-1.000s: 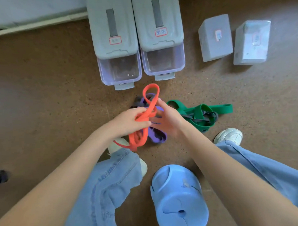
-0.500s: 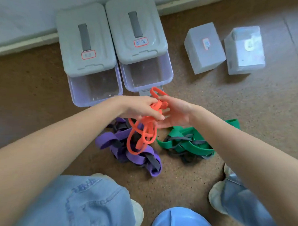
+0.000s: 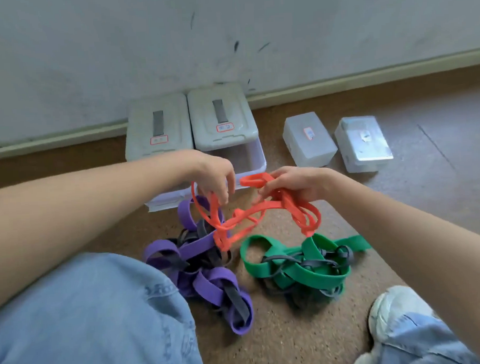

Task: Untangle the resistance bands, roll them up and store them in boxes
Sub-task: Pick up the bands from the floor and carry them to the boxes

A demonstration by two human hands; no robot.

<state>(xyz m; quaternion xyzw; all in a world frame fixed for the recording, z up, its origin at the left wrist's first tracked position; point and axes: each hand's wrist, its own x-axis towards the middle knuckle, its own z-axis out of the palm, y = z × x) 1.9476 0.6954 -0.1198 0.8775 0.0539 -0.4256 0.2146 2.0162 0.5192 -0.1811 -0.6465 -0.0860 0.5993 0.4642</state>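
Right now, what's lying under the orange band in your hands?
Under the orange band lie purple bands tangled with dark grey ones, on the floor. Whatever is beneath that heap is hidden.

Soft, even daylight fills the scene, moderately bright, with no hard shadows; only faint soft shading lies on the floor (image 3: 336,329) under the tangled bands. A bright glare patch sits on the lid of the rightmost small box (image 3: 365,144), washing out its surface. The wide-angle lens bends the skirting board (image 3: 366,78) into a curve and swells the forearms near the edges. The whole picture is slightly soft, labels unreadable
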